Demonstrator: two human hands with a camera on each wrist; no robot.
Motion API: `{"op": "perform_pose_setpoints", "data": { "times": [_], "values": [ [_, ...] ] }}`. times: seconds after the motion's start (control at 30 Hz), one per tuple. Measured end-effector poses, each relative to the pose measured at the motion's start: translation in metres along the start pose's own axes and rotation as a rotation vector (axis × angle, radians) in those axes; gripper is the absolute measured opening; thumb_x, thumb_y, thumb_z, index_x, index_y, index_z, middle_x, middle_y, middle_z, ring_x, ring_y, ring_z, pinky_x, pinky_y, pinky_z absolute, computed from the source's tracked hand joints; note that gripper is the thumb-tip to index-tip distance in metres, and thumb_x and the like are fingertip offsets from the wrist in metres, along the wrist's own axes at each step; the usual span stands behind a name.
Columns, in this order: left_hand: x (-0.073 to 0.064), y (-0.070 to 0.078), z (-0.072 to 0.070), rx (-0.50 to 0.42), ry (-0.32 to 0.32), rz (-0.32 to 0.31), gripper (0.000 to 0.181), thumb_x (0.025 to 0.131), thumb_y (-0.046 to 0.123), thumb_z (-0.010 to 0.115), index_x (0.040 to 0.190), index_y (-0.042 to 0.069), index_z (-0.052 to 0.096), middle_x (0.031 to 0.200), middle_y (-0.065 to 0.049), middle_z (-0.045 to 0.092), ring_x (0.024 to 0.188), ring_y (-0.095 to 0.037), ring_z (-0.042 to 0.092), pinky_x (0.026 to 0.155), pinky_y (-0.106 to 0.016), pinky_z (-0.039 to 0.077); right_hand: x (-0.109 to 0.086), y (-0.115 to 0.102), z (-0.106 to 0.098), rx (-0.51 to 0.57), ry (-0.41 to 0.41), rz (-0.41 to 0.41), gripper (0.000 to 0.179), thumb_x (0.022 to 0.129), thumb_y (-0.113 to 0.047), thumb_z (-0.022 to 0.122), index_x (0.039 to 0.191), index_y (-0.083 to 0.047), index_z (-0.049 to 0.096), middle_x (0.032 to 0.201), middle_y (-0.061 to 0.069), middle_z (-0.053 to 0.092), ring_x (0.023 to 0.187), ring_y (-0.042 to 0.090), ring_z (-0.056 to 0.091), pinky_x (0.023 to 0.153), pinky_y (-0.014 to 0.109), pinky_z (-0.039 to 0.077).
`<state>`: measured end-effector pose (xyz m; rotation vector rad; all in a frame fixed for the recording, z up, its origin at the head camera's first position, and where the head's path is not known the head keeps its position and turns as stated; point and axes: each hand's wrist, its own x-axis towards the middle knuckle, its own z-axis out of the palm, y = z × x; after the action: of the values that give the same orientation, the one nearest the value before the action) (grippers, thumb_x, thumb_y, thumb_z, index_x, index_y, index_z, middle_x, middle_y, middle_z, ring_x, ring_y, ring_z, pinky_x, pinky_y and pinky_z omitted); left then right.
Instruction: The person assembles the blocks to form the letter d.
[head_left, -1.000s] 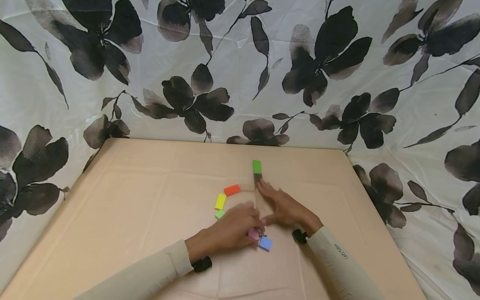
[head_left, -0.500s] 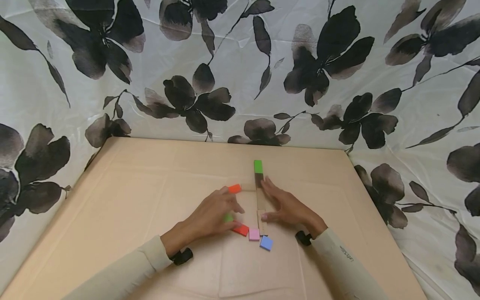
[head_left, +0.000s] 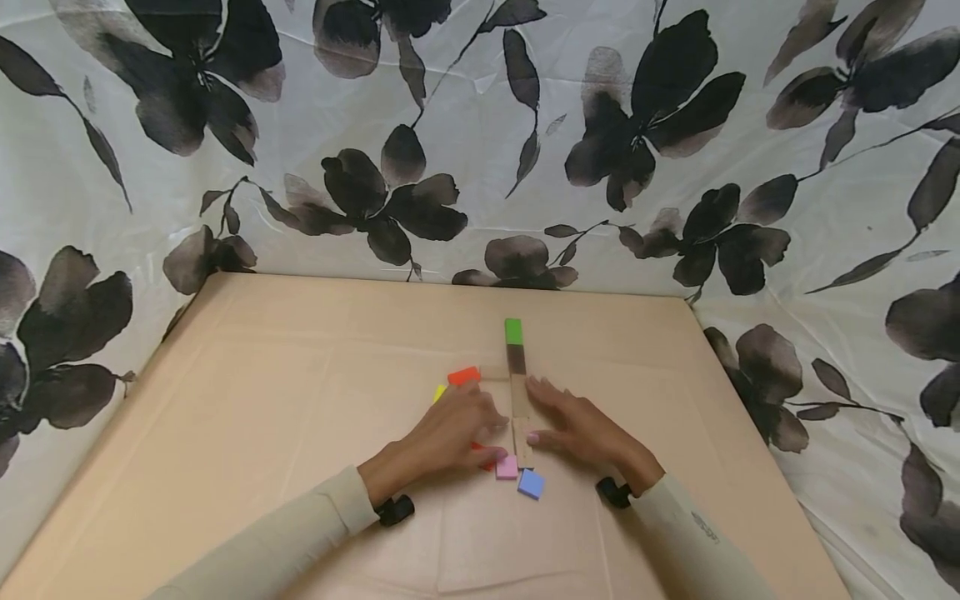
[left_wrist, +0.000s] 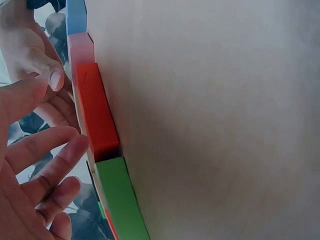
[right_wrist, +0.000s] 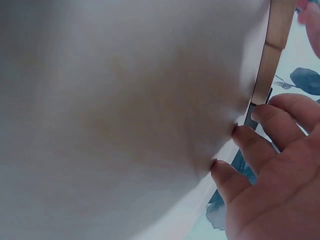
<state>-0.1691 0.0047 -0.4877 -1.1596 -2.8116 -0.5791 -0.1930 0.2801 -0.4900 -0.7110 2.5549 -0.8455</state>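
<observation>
Small coloured blocks form a closed loop on the table in the head view. My left hand (head_left: 450, 425) hovers over its left side, fingers loosely bent, thumb near the red block (left_wrist: 97, 110) and the pink block (head_left: 507, 467). In the left wrist view its fingertips are close to the red block, pinching nothing; a green block (left_wrist: 122, 195) follows on. My right hand (head_left: 588, 429) rests beside the straight row of plain wooden blocks (head_left: 520, 398), fingers spread. In the right wrist view its fingertips touch the table near the row's end.
The row runs on through a dark brown block (head_left: 516, 359) to a green end block. An orange-red block (head_left: 463, 376), a partly covered yellow block (head_left: 439, 392) and a pale block (head_left: 493, 373) curve left. A blue block (head_left: 531, 483) lies nearest. Floral cloth (head_left: 480, 167) hangs behind the table.
My left hand moved left from the pink block to the loop's left side, then back a little to the right. The right hand has slid slightly right and nearer, away from the row.
</observation>
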Motion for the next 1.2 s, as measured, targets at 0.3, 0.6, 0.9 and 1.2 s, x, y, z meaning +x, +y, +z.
{"op": "perform_pose_setpoints", "data": {
  "times": [0.3, 0.6, 0.9, 1.2],
  "values": [
    [0.003, 0.001, 0.003, 0.04, -0.065, -0.005, 0.045, 0.096, 0.046, 0.076, 0.133, 0.02, 0.076, 0.108, -0.001, 0.071, 0.103, -0.019, 0.047, 0.091, -0.034, 0.04, -0.008, -0.003, 0.004, -0.044, 0.023, -0.033, 0.084, 0.099, -0.038, 0.075, 0.167, -0.011, 0.033, 0.175, 0.012, 0.028, 0.164, 0.035, 0.021, 0.131, 0.06, 0.017],
    [0.003, 0.001, 0.006, 0.044, -0.088, 0.011, 0.049, 0.098, 0.049, 0.073, 0.138, 0.021, 0.073, 0.11, 0.0, 0.072, 0.105, -0.019, 0.047, 0.094, -0.034, 0.039, -0.008, -0.007, 0.006, -0.064, 0.029, -0.022, 0.083, 0.099, -0.035, 0.075, 0.166, -0.009, 0.033, 0.174, 0.017, 0.027, 0.163, 0.039, 0.024, 0.128, 0.066, 0.02],
    [0.003, 0.002, 0.005, 0.04, -0.083, 0.008, 0.05, 0.097, 0.049, 0.074, 0.138, 0.021, 0.073, 0.115, -0.001, 0.072, 0.11, -0.02, 0.049, 0.098, -0.036, 0.041, -0.008, -0.007, 0.005, -0.079, 0.029, -0.039, 0.083, 0.099, -0.034, 0.075, 0.166, -0.007, 0.034, 0.173, 0.018, 0.028, 0.163, 0.039, 0.025, 0.128, 0.065, 0.02],
    [0.01, 0.004, 0.011, -0.017, -0.012, -0.05, 0.044, 0.097, 0.042, 0.074, 0.133, 0.016, 0.076, 0.119, -0.004, 0.074, 0.116, -0.023, 0.056, 0.103, -0.041, 0.046, -0.007, -0.008, 0.005, -0.056, 0.028, -0.016, 0.084, 0.099, -0.036, 0.075, 0.166, -0.009, 0.033, 0.174, 0.017, 0.026, 0.163, 0.038, 0.023, 0.129, 0.065, 0.018]
  ]
}}
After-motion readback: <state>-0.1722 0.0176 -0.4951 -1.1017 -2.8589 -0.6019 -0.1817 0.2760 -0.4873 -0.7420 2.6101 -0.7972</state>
